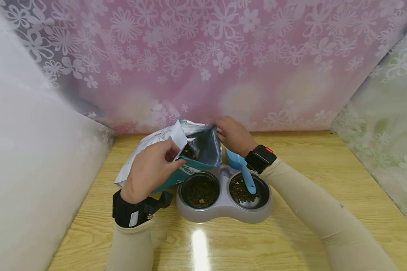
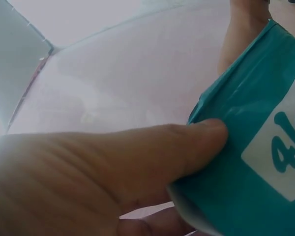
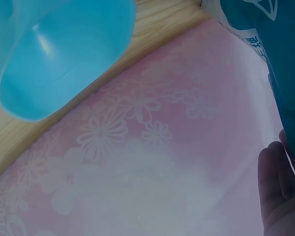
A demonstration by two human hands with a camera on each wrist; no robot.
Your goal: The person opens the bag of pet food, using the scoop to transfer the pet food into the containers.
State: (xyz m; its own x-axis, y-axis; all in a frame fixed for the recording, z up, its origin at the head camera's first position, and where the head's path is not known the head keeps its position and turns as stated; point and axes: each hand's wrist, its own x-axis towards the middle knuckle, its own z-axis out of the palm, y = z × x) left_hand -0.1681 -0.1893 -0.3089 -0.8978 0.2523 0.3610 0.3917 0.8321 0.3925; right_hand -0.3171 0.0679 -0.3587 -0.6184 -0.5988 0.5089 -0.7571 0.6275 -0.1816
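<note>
A teal and white pet food bag (image 1: 176, 176) leans on the table with its silver-lined mouth spread wide. My left hand (image 1: 149, 165) pinches the near left edge of that mouth; in the left wrist view its thumb (image 2: 201, 140) lies on the teal side. The far right edge is pinched by my right hand (image 1: 235, 135), whose fingers (image 3: 275, 182) show at the bag in the right wrist view. Some dark kibble (image 1: 188, 152) is visible inside the bag. A light-blue scoop (image 1: 247, 177) lies beneath my right wrist, its handle over the right bowl.
A grey double pet feeder (image 1: 224, 211) stands in front of the bag. Brown kibble lies in its left bowl (image 1: 201, 192) and in its right bowl (image 1: 240, 190). Behind the wooden table (image 1: 285, 241) hangs a pink flowered cloth (image 1: 203, 75); a white sheet (image 1: 27, 143) borders the left side.
</note>
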